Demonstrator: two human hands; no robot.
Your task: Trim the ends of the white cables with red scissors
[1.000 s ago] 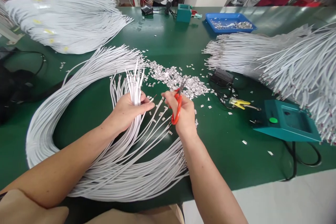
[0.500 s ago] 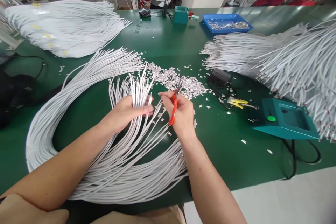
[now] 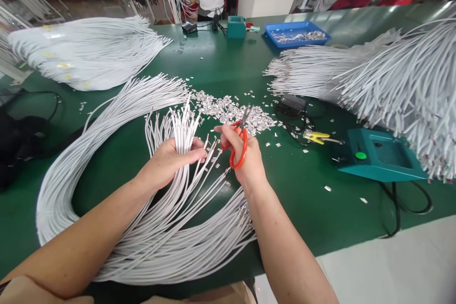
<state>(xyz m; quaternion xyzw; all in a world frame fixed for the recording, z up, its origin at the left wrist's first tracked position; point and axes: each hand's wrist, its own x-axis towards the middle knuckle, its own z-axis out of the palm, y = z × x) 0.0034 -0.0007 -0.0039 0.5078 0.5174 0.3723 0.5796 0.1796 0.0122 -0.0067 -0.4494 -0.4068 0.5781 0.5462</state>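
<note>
My left hand (image 3: pixel 178 159) is closed around a bunch of white cables (image 3: pixel 183 135), whose cut ends point up and away from me. Red-handled scissors (image 3: pixel 241 145) are in my right hand (image 3: pixel 247 164), blades pointing away. Their handle loops show over the palm side of my fingers. Between both hands, a few loose cable ends (image 3: pixel 213 145) stick out to the right of the held bunch. A long bundle of white cables (image 3: pixel 57 190) curves around on the green table under my arms. Beyond my hands lies a heap of small silvery-white scraps (image 3: pixel 228 110).
Thick piles of white cables lie at the back left (image 3: pixel 89 50) and on the right (image 3: pixel 392 76). A teal device (image 3: pixel 384 154) with a green button stands at right, near a yellow-handled clip (image 3: pixel 317 137). A blue tray (image 3: pixel 297 33) sits farther back. Two people are beyond the table.
The scissors have turned in my right hand, so their red loops now face me. My left hand still grips the cables. The whole view has shifted slightly.
</note>
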